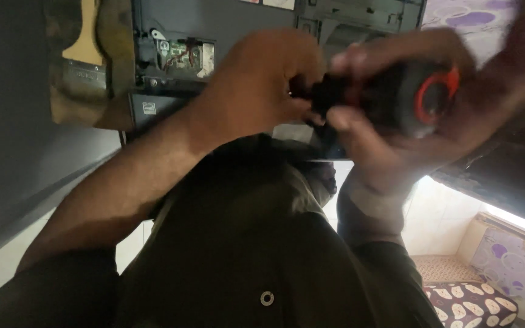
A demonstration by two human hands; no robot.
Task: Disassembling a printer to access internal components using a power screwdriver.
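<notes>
Both hands meet close to the camera over a black tool (390,97) with an orange ring at its end. Left hand (256,85) is curled, its fingertips pinching the tool's dark front end. Right hand (408,115) wraps around the tool's body, gripping it. Behind the tool lies an opened dark device (214,36) showing a small circuit board (183,54). Left of the device, a paintbrush (83,51) rests on a brown surface.

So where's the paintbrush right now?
In the head view, the paintbrush lies at the upper left, on a brownish cloth beside the opened dark device, left of the left hand.
</notes>
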